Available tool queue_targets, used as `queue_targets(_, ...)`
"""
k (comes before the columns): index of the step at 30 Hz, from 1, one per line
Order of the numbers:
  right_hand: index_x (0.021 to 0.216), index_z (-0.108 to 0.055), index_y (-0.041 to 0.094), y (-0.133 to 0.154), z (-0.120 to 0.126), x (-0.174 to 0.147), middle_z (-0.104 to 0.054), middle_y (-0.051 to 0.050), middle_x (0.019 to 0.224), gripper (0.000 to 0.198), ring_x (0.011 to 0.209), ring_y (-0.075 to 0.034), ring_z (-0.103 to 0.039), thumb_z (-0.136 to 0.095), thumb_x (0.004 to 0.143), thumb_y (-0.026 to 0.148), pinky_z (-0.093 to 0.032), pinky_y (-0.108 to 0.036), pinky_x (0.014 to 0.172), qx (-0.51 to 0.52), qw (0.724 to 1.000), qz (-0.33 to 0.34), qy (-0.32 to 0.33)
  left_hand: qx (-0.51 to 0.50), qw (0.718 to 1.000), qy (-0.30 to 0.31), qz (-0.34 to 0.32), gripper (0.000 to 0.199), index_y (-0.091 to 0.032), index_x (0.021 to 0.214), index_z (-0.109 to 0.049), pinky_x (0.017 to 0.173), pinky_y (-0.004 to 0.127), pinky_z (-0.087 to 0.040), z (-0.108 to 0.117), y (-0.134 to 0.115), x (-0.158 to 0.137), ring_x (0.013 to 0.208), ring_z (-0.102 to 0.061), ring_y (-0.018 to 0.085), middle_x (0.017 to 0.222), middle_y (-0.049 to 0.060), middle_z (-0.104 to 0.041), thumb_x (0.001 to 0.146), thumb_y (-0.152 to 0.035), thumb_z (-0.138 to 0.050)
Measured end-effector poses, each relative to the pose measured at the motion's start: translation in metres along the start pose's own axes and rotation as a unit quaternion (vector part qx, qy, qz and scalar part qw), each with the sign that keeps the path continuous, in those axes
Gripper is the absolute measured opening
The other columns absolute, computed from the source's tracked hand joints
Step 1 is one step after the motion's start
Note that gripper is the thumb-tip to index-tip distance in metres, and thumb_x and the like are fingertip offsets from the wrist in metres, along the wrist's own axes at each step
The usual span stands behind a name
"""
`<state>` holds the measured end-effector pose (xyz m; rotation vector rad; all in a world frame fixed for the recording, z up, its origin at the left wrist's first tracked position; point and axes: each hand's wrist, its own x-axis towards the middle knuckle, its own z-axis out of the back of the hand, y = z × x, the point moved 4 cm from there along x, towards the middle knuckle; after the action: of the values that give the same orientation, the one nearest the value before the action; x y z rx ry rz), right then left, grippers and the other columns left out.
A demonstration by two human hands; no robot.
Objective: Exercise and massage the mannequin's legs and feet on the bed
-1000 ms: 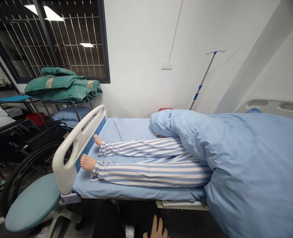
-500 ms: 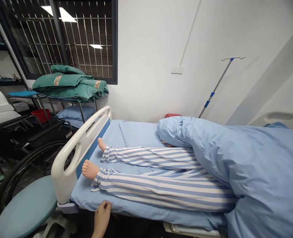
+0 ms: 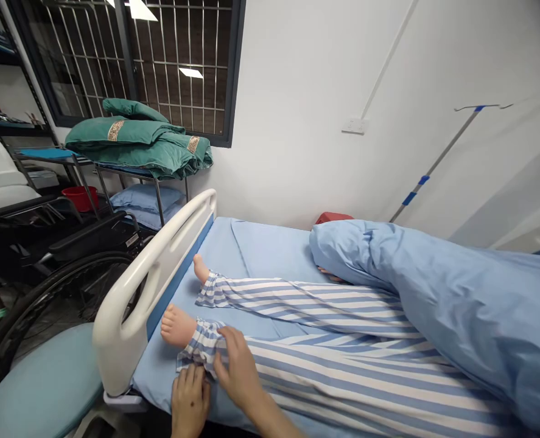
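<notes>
A manikin-like figure lies on the bed in blue-and-white striped trousers (image 3: 315,371). Its near bare foot (image 3: 178,326) and far bare foot (image 3: 201,267) point towards the footboard. My left hand (image 3: 190,398) rests at the near edge of the bed, back up, its fingertips at the hem of the near trouser leg. Above the same leg's lower part is my right hand (image 3: 239,367), thumb and fingers apart, fingertips against the striped cloth. Neither hand visibly grips anything. A bunched light-blue quilt (image 3: 438,292) covers the upper part of the figure.
The white footboard (image 3: 114,316) stands left of the feet. A round blue-green stool (image 3: 41,383) and a wheelchair (image 3: 82,267) are beyond it. Green folded bedding (image 3: 133,146) is stacked under the barred window. An IV pole (image 3: 434,167) rises behind the bed.
The view has shifted, moving the bed's far end rightwards. My right hand has come into view onto the near trouser leg. My left hand has moved up to the hem.
</notes>
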<state>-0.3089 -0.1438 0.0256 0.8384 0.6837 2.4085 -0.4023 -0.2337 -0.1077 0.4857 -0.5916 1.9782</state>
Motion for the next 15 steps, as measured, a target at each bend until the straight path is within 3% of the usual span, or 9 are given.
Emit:
queue_targets(5, 0.118, -0.044, 0.017, -0.026, -0.014, 0.082, -0.049, -0.011, 0.117, 0.049, 0.111, -0.024, -0.043, -0.05, 0.07, 0.016, -0.036, -0.039, 0.096, -0.062, 0.998, -0.008, 0.03, 0.066, 0.994, -0.051, -0.068, 0.023, -0.02, 0.089, -0.064, 0.075, 0.033, -0.04, -0.012, 0.003, -0.01, 0.086, -0.055, 0.022, 0.092, 0.006, -0.065, 0.073, -0.017, -0.049)
queue_targets(10, 0.129, -0.032, 0.012, -0.056, -0.046, 0.139, -0.04, -0.019, 0.128, 0.08, 0.115, -0.034, -0.038, -0.067, 0.059, 0.031, -0.034, -0.046, 0.091, -0.147, 0.965, -0.121, 0.181, 0.052, 0.996, -0.041, -0.053, 0.023, -0.021, 0.087, -0.065, 0.073, 0.034, -0.039, -0.021, 0.004, -0.013, 0.085, -0.054, 0.023, 0.09, 0.008, -0.065, 0.073, -0.018, -0.047)
queue_targets(12, 0.131, -0.03, 0.015, -0.059, -0.052, 0.159, -0.038, -0.019, 0.13, 0.084, 0.115, -0.036, -0.037, -0.069, 0.059, 0.032, -0.033, -0.048, 0.09, -0.178, 0.959, -0.13, 0.178, 0.049, 0.998, -0.031, -0.034, 0.024, -0.02, 0.085, -0.065, 0.073, 0.036, -0.039, -0.023, 0.002, -0.014, 0.084, -0.053, 0.023, 0.09, 0.009, -0.064, 0.073, -0.017, -0.044)
queue_targets(15, 0.132, -0.029, 0.015, -0.058, -0.055, 0.187, -0.038, -0.018, 0.13, 0.082, 0.117, -0.036, -0.034, -0.068, 0.061, 0.033, -0.03, -0.05, 0.092, -0.195, 0.968, -0.1, 0.119, 0.065, 0.997, -0.025, -0.018, 0.026, -0.02, 0.083, -0.064, 0.073, 0.038, -0.038, -0.027, -0.001, -0.016, 0.083, -0.052, 0.024, 0.091, 0.011, -0.064, 0.072, -0.016, -0.041)
